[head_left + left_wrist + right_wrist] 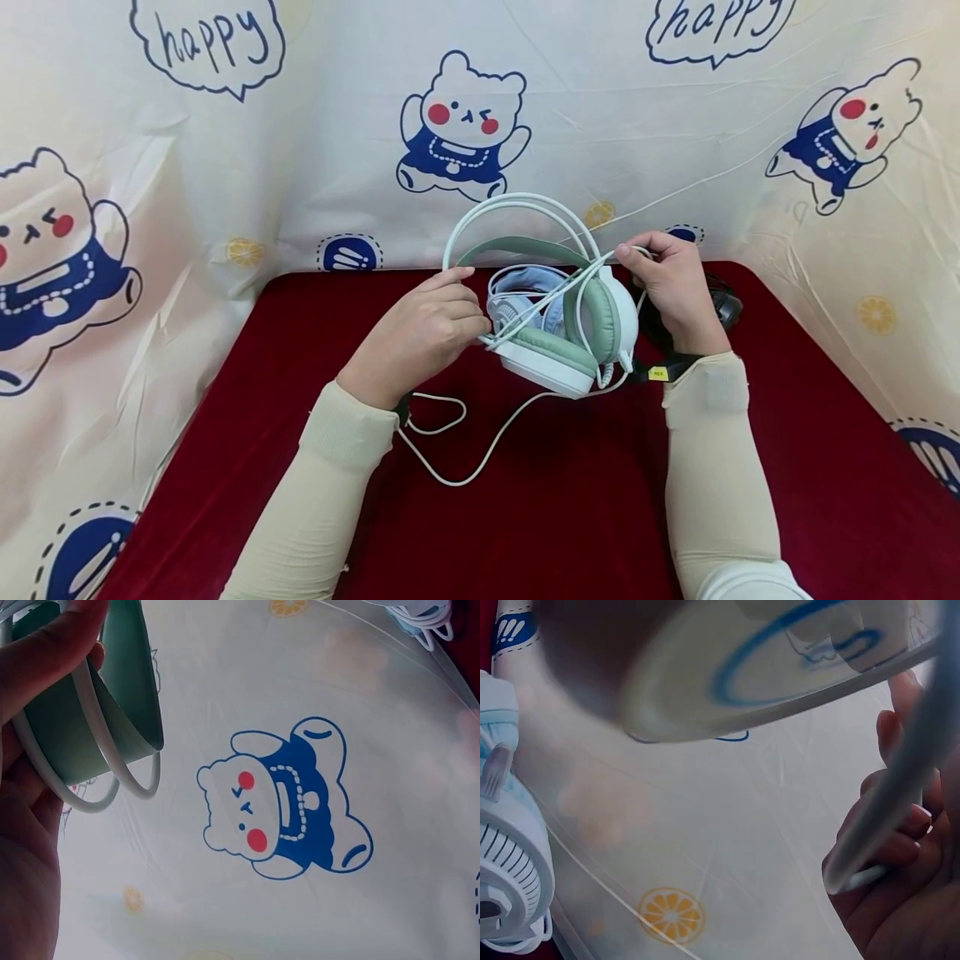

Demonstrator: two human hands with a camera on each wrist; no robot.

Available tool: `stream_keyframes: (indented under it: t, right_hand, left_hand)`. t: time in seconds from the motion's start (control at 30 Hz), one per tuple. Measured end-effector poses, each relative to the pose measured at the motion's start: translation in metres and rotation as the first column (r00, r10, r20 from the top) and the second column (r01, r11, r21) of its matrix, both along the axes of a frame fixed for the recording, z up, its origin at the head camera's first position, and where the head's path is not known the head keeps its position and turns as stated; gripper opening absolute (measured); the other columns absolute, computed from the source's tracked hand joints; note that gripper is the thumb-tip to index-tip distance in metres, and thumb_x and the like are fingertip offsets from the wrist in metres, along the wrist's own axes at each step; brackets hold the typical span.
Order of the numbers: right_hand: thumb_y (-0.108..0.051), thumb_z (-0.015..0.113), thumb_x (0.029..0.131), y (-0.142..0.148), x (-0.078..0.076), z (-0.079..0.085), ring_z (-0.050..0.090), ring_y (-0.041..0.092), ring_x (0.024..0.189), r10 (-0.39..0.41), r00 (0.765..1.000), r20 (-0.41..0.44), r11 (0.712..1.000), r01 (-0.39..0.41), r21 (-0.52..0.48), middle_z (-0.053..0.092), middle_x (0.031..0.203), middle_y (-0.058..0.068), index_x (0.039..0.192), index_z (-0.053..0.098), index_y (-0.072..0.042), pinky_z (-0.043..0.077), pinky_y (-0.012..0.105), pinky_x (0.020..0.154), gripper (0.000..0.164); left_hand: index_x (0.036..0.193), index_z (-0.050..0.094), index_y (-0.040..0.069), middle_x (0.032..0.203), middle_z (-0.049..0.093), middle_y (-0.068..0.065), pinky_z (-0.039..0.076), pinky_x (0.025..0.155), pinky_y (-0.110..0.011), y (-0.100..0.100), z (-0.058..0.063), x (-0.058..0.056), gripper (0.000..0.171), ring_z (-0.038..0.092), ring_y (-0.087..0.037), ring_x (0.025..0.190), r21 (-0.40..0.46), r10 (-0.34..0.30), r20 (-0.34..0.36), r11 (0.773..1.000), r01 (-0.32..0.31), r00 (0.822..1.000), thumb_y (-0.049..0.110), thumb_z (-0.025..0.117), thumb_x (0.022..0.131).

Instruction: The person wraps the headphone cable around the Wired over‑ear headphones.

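Note:
White headphones (543, 372) with green ear pads are held above the table, white cable strands (517, 321) crossing between their ear cups. My left hand (423, 337) grips them at the left side; in the left wrist view its fingers and thumb close around the green-lined headband (67, 742). On the other side, my right hand (675, 283) pinches the cable beside the upper end of the right ear cup. The right wrist view shows a blurred cable length (892, 802) crossing the curled fingers. Behind the held pair is a second, pale blue and white pair of headphones (528, 287), partly hidden.
A dark object (726, 307), mostly covered by my right hand, lies at the table's back right. Slack cable (465, 483) loops over the red tablecloth (555, 533) between my forearms. A printed curtain (585, 125) hangs behind and at both sides.

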State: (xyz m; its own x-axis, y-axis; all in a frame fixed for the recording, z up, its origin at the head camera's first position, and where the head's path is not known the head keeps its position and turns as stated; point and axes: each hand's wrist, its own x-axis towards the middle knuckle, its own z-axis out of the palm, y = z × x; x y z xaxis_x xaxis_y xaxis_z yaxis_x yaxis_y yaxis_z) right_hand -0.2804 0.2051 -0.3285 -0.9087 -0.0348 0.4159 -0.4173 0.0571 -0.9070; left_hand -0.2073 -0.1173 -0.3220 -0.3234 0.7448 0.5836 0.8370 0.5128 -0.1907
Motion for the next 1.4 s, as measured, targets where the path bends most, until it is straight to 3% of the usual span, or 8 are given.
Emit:
stream_keyframes:
  t: [0.83, 1.03, 1.07, 1.1, 1.2, 1.27, 1.3, 1.4]
  right_hand:
    - [-0.021, 0.052, 0.102, -0.008, -0.021, -0.022, 0.052, 0.014, 0.084, 0.257, 0.966, -0.014, 0.959, -0.257, -0.123, 0.059, 0.09, 0.004, 0.102, 0.066, -0.008, 0.045, 0.021, 0.068, 0.019]
    - [-0.019, 0.052, 0.102, -0.026, 0.007, 0.001, 0.051, 0.009, 0.089, 0.362, 0.929, -0.079, 0.919, -0.37, -0.139, 0.059, 0.092, -0.003, 0.099, 0.064, -0.013, 0.041, 0.018, 0.079, 0.014]
    - [-0.018, 0.053, 0.101, -0.029, 0.014, 0.007, 0.054, 0.009, 0.088, 0.439, 0.896, -0.07, 0.867, -0.443, -0.229, 0.062, 0.094, -0.001, 0.1, 0.064, -0.01, 0.042, 0.019, 0.081, 0.014]
    - [-0.018, 0.053, 0.101, -0.031, 0.016, 0.009, 0.057, 0.013, 0.088, 0.594, 0.802, -0.062, 0.736, -0.573, -0.361, 0.064, 0.095, 0.004, 0.102, 0.064, -0.004, 0.045, 0.02, 0.082, 0.017]
    - [-0.008, 0.046, 0.102, -0.035, 0.015, 0.014, 0.061, 0.022, 0.083, 0.924, 0.353, -0.146, 0.139, -0.666, -0.733, 0.065, 0.097, 0.016, 0.106, 0.063, 0.007, 0.049, 0.028, 0.079, 0.023]
    - [-0.006, 0.04, 0.103, -0.037, -0.002, 0.007, 0.06, 0.027, 0.076, 0.98, 0.056, -0.188, -0.123, -0.575, -0.809, 0.064, 0.094, 0.021, 0.113, 0.061, 0.012, 0.05, 0.03, 0.073, 0.029]
    - [-0.008, 0.037, 0.104, -0.038, -0.01, 0.002, 0.055, 0.025, 0.072, 0.981, -0.028, -0.192, -0.167, -0.625, -0.762, 0.062, 0.091, 0.019, 0.117, 0.061, 0.009, 0.046, 0.028, 0.069, 0.032]
    - [-0.014, 0.031, 0.106, -0.044, -0.029, -0.011, 0.037, 0.021, 0.062, 0.966, -0.033, -0.256, -0.154, -0.871, -0.466, 0.061, 0.092, 0.009, 0.127, 0.058, 0.0, 0.03, 0.027, 0.056, 0.037]
  left_hand:
    - [0.097, 0.078, 0.01, 0.089, 0.074, -0.002, 0.033, 0.109, -0.037, 0.001, 0.002, 0.005, 0.015, 0.066, -0.018, 0.091, 0.096, -0.02, -0.086, 0.995, 0.028, 0.996, 0.008, 0.079, 0.082]
    - [0.096, 0.079, 0.01, 0.089, 0.074, -0.002, 0.037, 0.106, -0.037, 0.002, 0.003, 0.005, 0.016, 0.068, -0.018, 0.09, 0.121, -0.031, -0.1, 0.992, 0.043, 0.995, 0.011, 0.081, 0.08]
    - [0.096, 0.079, 0.01, 0.089, 0.074, -0.002, 0.038, 0.106, -0.037, 0.002, 0.003, 0.006, 0.016, 0.068, -0.018, 0.09, 0.127, -0.033, -0.104, 0.991, 0.046, 0.994, 0.011, 0.081, 0.08]
    - [0.096, 0.079, 0.01, 0.09, 0.074, -0.002, 0.038, 0.105, -0.037, 0.003, 0.004, 0.006, 0.016, 0.068, -0.018, 0.09, 0.136, -0.037, -0.105, 0.989, 0.052, 0.994, 0.012, 0.081, 0.08]
    - [0.095, 0.079, 0.01, 0.09, 0.074, -0.002, 0.04, 0.104, -0.037, 0.003, 0.005, 0.008, 0.015, 0.069, -0.018, 0.09, 0.173, -0.062, -0.107, 0.982, 0.079, 0.992, 0.011, 0.08, 0.081]
    - [0.095, 0.079, 0.01, 0.091, 0.074, -0.002, 0.041, 0.102, -0.037, 0.004, 0.006, 0.009, 0.014, 0.069, -0.018, 0.09, 0.191, -0.073, -0.11, 0.977, 0.093, 0.991, 0.01, 0.079, 0.082]
    - [0.095, 0.078, 0.01, 0.09, 0.074, -0.002, 0.042, 0.102, -0.037, 0.005, 0.006, 0.009, 0.013, 0.069, -0.018, 0.09, 0.197, -0.076, -0.113, 0.975, 0.098, 0.991, 0.01, 0.079, 0.082]
    - [0.095, 0.079, 0.01, 0.09, 0.074, -0.002, 0.044, 0.1, -0.037, 0.005, 0.006, 0.009, 0.013, 0.069, -0.018, 0.089, 0.203, -0.073, -0.125, 0.974, 0.098, 0.989, 0.01, 0.079, 0.082]
